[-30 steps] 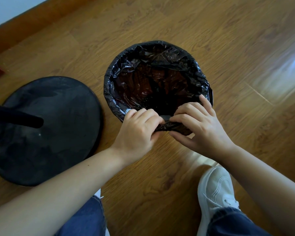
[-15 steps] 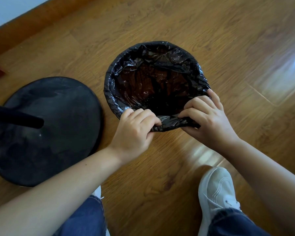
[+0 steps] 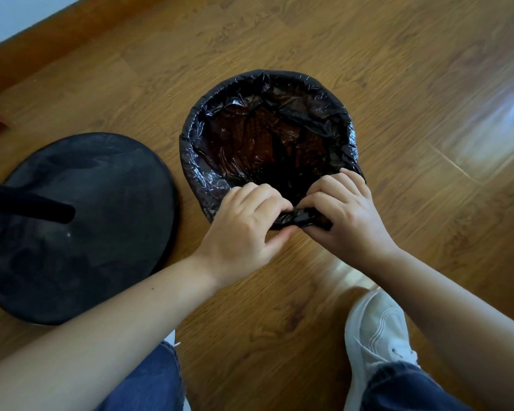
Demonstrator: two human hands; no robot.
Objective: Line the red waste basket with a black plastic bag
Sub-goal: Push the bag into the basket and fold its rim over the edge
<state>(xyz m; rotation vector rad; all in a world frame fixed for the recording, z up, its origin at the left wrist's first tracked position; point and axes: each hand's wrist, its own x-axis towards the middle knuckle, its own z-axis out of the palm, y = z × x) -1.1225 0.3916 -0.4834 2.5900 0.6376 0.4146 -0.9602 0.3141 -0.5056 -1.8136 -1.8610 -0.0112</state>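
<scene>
Our left hand (image 3: 244,223) and right hand (image 3: 344,215) have closed together at centre frame. Both pinch the bunched slack of the bag (image 3: 267,137). We judge the lining nearly snug.

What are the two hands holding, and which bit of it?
Both the left hand and right hand pinch the black bag at its bunched-up edge on the near side of the rim.
</scene>
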